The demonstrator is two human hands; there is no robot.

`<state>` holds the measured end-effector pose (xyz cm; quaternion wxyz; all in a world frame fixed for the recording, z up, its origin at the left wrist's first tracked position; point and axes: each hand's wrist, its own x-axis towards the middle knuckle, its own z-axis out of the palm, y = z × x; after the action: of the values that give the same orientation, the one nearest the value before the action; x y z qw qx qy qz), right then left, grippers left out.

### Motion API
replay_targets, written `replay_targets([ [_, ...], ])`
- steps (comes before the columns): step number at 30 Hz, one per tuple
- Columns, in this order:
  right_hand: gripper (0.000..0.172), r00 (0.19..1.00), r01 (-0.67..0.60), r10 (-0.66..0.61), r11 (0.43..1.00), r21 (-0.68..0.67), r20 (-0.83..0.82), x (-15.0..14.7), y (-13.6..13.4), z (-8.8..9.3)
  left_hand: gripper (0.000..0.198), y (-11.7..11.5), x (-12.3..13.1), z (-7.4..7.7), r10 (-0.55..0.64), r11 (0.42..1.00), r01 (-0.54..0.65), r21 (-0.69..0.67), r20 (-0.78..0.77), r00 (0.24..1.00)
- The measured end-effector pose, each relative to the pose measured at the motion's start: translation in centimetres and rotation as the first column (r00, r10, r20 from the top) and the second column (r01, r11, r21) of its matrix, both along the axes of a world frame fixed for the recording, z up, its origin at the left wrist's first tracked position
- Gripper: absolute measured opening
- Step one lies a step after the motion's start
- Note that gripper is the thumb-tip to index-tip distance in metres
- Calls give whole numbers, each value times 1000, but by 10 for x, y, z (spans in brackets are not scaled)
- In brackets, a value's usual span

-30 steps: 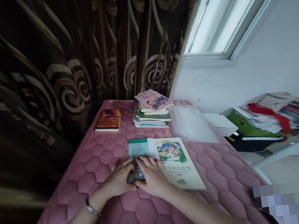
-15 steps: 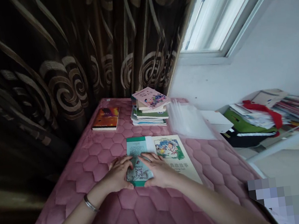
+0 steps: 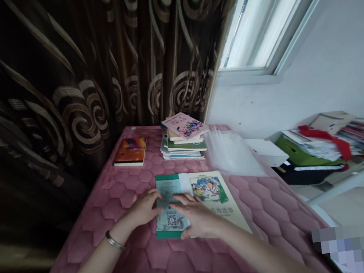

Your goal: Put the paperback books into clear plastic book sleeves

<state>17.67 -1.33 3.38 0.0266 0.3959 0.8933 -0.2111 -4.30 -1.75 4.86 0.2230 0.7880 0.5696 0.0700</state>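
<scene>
Fingers of left hand [image 3: 143, 210] and right hand [image 3: 196, 217] lie spread on one open book [image 3: 210, 189].

Cannot read the small print or the square code on the green flap [image 3: 167, 199] lying between left hand [image 3: 143, 210] and right hand [image 3: 196, 216]. Cannot see the strip of book cover [image 3: 216, 196] beneath the right palm. Lose both forearms at the bottom edge. Beyond the fingertips, cannot make out titles on the stack of books [image 3: 184, 139]. Right of the right forearm, only a pixelated patch [image 3: 357, 243].

Dim room, daylight glaring from the window [image 3: 253, 17], dark curtain [image 3: 77, 69], wide-angle bending at the edges
</scene>
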Motion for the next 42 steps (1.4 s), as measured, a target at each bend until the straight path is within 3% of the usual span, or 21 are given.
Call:
replay_targets([
  [2, 94, 1000, 4, -4, 1000, -1, 1, -2, 0, -1, 34, 15, 9, -2, 147, 984, -136, 118, -83, 986],
  [4, 94, 1000, 5, -5, 1000, -4, 0, -2, 0, -2, 40, 28, 17, -7, 213, 959, -178, 220, -146, 966],
  [10, 96, 1000, -17, 17, 999, -48, -2, 3, 1, 3, 44, 39, 24, -29, 227, 932, -149, 331, -211, 951],
  [12, 85, 999, 28, -30, 997, -72, -27, -3, 4, 11, 44, 37, 24, -33, 233, 921, -143, 362, -219, 947],
  [16, 61, 958, 268, -258, 961, 73, -127, -37, 22, 18, 47, 35, 21, -38, 219, 924, -133, 360, -211, 952],
  [21, 63, 969, 236, -222, 960, 153, -107, -70, 44, 1, 50, 35, 16, -41, 193, 941, -121, 316, -210, 958],
  [31, 71, 924, 377, -379, 891, 252, -42, -54, 44, -17, 50, 32, 21, -33, 186, 923, -104, 371, -195, 963],
  [39, 70, 931, 361, -360, 890, 278, -56, -53, 43, -19, 53, 30, 16, -36, 213, 929, -134, 346, -201, 956],
  [42, 67, 930, 365, -363, 886, 285, -62, -53, 41, -21, 54, 25, 17, -30, 224, 936, -146, 321, -223, 949],
])
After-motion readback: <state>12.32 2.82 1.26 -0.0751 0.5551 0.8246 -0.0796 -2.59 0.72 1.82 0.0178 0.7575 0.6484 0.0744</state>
